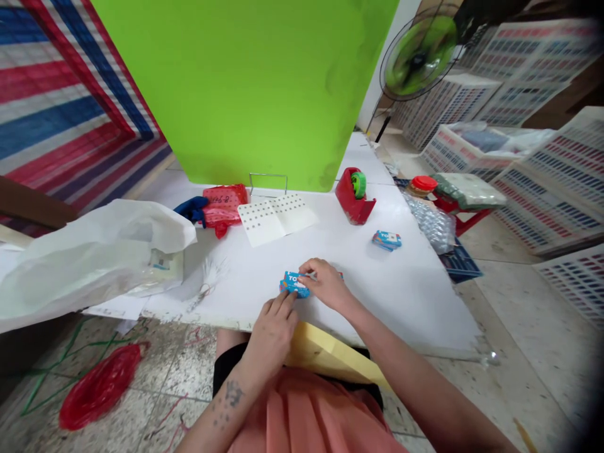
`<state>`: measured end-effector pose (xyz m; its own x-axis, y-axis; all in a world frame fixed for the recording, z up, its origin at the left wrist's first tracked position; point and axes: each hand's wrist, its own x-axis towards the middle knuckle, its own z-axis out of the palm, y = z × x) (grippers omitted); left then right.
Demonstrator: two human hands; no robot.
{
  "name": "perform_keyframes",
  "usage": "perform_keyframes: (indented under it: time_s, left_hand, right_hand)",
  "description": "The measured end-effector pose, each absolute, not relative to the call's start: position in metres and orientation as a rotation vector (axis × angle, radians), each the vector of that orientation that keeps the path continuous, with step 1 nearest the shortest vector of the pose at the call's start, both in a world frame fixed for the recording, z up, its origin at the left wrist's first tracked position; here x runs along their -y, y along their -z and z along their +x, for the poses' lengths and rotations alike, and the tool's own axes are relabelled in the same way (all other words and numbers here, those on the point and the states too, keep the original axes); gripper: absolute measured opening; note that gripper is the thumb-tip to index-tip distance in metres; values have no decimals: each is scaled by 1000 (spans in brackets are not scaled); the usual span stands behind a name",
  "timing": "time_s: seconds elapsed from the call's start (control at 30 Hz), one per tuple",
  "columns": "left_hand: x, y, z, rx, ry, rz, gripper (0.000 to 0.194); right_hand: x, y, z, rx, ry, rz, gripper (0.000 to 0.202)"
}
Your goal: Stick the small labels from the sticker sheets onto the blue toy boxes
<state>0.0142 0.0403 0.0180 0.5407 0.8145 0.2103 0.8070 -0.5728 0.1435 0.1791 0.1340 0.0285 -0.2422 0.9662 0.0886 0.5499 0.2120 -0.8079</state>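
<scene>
Blue printed cards [293, 283] lie in a small pile near the front edge of the white table [401, 302]. The fingertips of my left hand [274, 322] rest at the pile's lower edge, fingers extended. My right hand [325, 282] bends over the pile from the right, thumb and fingers close together at its top; what they pinch is too small to make out. Part of another blue item shows behind my right hand. A second stack of blue cards [387, 240] sits further right. Beyond the pile are white sheets with small dark squares [278, 217].
A red tape dispenser [353, 198] stands at the back right, and a red package [224, 204] at the back left. A green board [264, 94] rises behind. A white plastic bag [94, 258] covers the left side. A yellow piece [330, 352] lies over my lap.
</scene>
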Motion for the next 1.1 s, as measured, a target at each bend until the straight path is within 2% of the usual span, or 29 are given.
perform_keyframes:
  time_s: [0.17,0.33,0.43,0.5,0.57,0.73,0.83,0.97,1.1]
  left_hand:
    - [-41,-25,14,-1419,-414,2694,16]
    - [-31,-41,15,-1463,-339,2434,16]
    - [-28,-41,16,-1495,-391,2092,18]
    - [-29,-38,16,-1465,-480,1821,19]
    - [-31,-32,18,-1419,-598,1561,20]
    - [-32,-19,21,-1325,-734,1221,28]
    - [-31,-17,22,-1208,-740,1124,34]
    - [-31,-18,20,-1094,-797,936,41]
    - [-32,-19,21,-1121,-849,888,42]
  right_hand:
    - [-145,-28,210,1641,-1103,-1402,14]
    - [-146,-8,256,1648,-1041,-1595,17]
    - [-138,-4,265,1806,-824,-1694,19]
    - [-130,-13,261,1932,-574,-1672,20]
    - [-117,-28,250,2024,-461,-1588,19]
    - [-78,-55,215,2188,-993,-1326,20]
    - [-65,-48,203,2208,-1068,-1273,22]
    - [-59,-36,200,2223,-937,-1230,18]
    - [-52,-33,197,2296,-605,-1152,20]
